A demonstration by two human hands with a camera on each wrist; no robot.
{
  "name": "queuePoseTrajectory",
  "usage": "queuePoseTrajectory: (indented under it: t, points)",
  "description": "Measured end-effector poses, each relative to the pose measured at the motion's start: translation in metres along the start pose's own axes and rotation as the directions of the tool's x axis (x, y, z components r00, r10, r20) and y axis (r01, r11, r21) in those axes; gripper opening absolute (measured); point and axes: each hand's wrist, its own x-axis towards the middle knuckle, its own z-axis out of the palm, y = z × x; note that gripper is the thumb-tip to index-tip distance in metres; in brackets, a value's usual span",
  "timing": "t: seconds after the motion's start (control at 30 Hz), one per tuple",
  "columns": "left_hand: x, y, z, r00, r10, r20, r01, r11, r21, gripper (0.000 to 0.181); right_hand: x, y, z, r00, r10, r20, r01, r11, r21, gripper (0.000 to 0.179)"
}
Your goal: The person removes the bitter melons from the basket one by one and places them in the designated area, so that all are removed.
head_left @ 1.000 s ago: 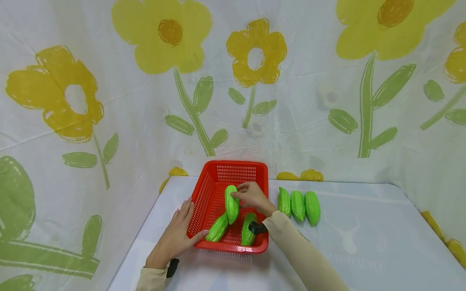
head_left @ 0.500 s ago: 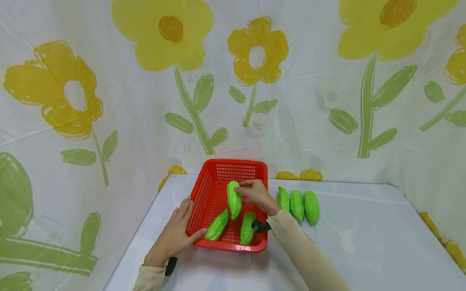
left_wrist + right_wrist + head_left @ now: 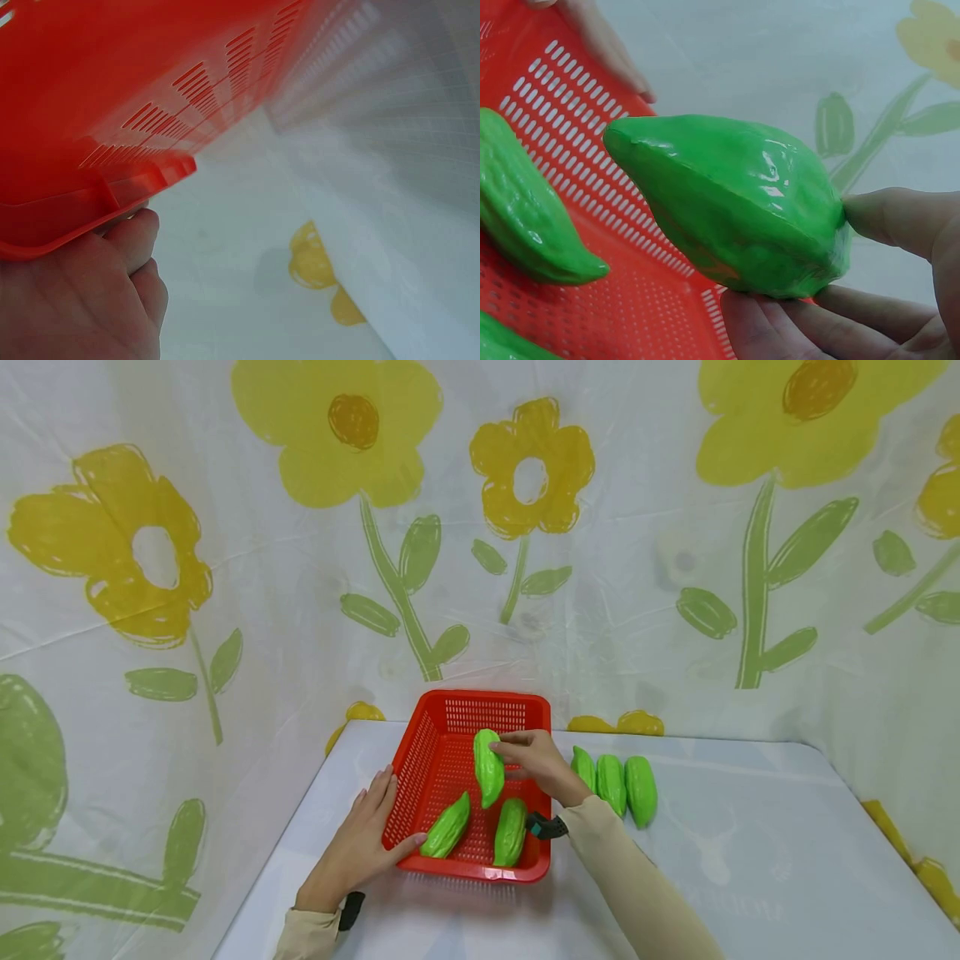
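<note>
In the head view a red plastic basket [image 3: 498, 868] stands on the table, with two green bitter melons lying in it: one bitter melon [image 3: 447, 827] front left, another bitter melon [image 3: 511, 833] front right. My right hand [image 3: 542, 763] pinches a third bitter melon [image 3: 489, 768] between thumb and fingers above the basket. Close up in the right wrist view, the held bitter melon [image 3: 735, 202] has its pointed tip away from the hand. My left hand [image 3: 362, 835] rests against the basket's left side, fingers mostly straight, thumb at the front corner; the left wrist view shows it touching the rim.
To the right of the basket, three more bitter melons [image 3: 612, 783] lie side by side on the light table [image 3: 720, 860]. A white curtain [image 3: 622, 635] printed with yellow flowers hangs behind the table and at its sides.
My right hand has raised the bitter melon and carried it slightly right, away from the front-left bitter melon that it overlapped before. The left hand stays at the basket.
</note>
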Motion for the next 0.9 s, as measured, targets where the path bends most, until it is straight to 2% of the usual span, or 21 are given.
queuePoseTrajectory:
  t: [0.53, 0.9]
  points:
    - [-0.001, -0.003, 0.003, 1.000, 0.012, -0.002, -0.012, 1.000, 0.014, 0.105, -0.011, 0.003, -0.018, 0.999, -0.004, -0.045, 0.006, 0.999, 0.032, 0.054]
    - [-0.002, -0.004, 0.002, 0.999, 0.028, -0.017, -0.028, 1.000, 0.014, 0.104, -0.020, 0.004, -0.037, 0.999, -0.009, -0.041, 0.010, 0.999, 0.036, 0.057]
